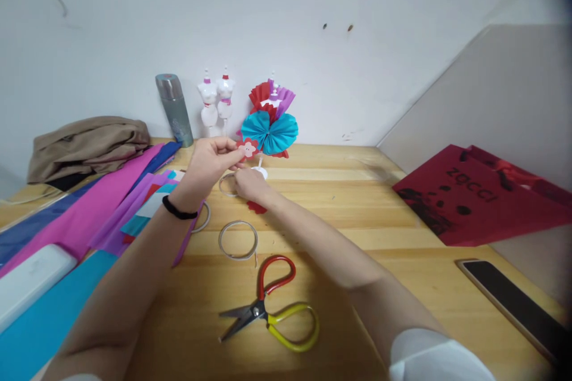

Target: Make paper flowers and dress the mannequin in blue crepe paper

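My left hand pinches a red paper flower with a pale pink centre between thumb and fingers. It sits in front of a small white dress-form figure dressed in pleated red, purple and blue paper. The blue pleated paper fans out just behind the flower. Just below, my right hand is closed with its fingertips turned away from view; what they grip, if anything, is hidden. A thin ring-shaped coil shows beside it, and red paper lies under its wrist.
Open scissors with red and yellow handles lie nearest me, below a wire coil. Coloured paper covers the left side. A flask and two bare dress forms stand behind. A red bag and phone are right.
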A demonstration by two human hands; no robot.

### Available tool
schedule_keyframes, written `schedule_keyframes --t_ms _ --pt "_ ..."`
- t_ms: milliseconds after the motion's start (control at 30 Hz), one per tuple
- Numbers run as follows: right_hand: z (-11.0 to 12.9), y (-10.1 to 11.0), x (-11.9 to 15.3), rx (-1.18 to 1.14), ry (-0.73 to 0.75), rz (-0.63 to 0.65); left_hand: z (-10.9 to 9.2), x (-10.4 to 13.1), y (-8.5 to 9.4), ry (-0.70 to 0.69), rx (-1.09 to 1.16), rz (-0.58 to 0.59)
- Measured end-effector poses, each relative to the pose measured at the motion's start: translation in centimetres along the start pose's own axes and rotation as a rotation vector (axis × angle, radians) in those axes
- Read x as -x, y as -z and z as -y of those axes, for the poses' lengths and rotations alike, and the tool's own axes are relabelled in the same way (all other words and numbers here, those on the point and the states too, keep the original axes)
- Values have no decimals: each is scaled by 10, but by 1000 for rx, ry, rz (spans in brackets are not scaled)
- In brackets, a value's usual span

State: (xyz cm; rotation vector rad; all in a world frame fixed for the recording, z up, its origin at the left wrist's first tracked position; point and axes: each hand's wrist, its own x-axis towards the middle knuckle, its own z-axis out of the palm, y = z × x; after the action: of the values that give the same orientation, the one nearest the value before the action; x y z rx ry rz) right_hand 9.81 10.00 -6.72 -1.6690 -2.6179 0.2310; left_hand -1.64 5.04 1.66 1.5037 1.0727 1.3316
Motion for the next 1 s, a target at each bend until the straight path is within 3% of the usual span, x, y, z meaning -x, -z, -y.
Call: schedule_keyframes --t_ms 267,300,367,467,767,1000 --pt "-30 25 66 -490 117 -327 4 -2 -5 -20 45 -35" --pt "-30 29 75 -552 106 -430 3 -1 -6 -27 47 -29" --pt "-26 37 90 -879 168 -770 0 4 -10 -41 53 -12" --pt "-16 48 104 -1001 273 -997 -9 15 -16 -63 64 12" --pt "-7 60 119 -859 307 -1096 -23 35 -28 -248 38 67" --pt "-5 62 124 -923 254 -1005 -27 37 -26 -210 66 124"
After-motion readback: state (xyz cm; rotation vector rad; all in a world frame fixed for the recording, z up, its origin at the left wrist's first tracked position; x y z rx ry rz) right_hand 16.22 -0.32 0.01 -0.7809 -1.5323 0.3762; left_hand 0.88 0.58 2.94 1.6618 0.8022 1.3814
